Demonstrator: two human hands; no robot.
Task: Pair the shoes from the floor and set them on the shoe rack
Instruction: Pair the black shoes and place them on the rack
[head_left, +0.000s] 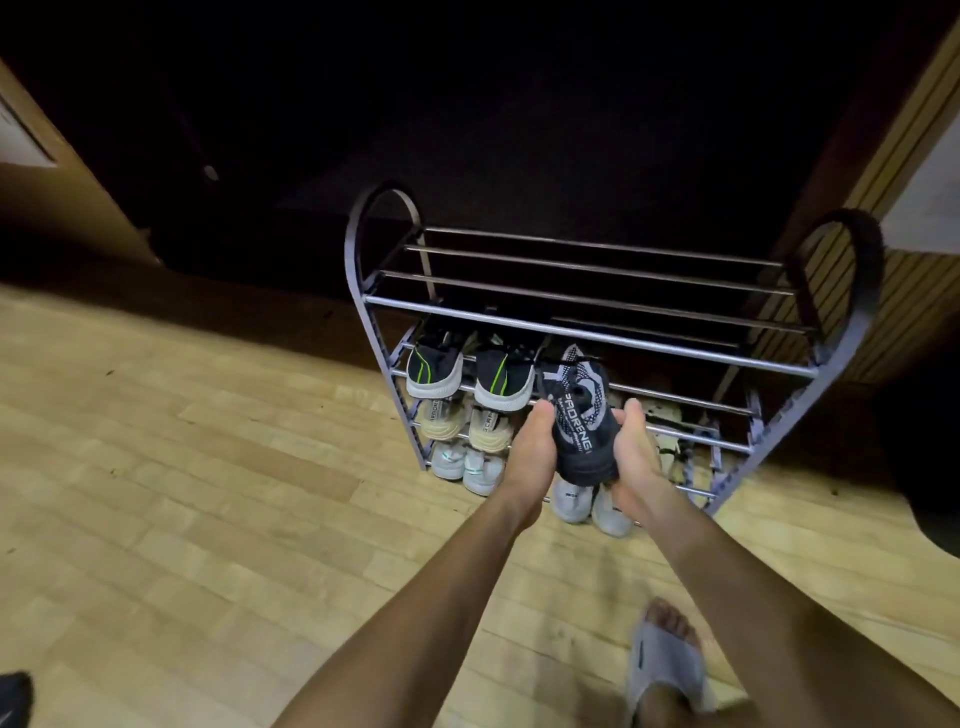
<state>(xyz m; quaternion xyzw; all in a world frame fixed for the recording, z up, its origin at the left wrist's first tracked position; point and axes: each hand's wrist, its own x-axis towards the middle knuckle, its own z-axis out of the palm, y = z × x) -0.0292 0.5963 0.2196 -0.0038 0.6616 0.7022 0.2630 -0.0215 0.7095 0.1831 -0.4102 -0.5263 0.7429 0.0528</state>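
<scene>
Dark shoes held up at the rack's second shelf.

The left hand (530, 452) and right hand (636, 462) grip, from either side, the dark knit trainers with white print (579, 421), heels toward the person, just in front of the grey metal-barred shoe rack (587, 306), beside the black pair with green stripes (470, 371). They look light, soft and squashy; the firmer heels seem safest to grasp. The side reads roughly "PAORENG".

The dark shoe (579, 421) hides the fingers of both hands. Behind it, a second shoe (571, 353) shows only partly. A black object (14, 696) is cut off at the near left edge. Far room: too dark to tell.
</scene>
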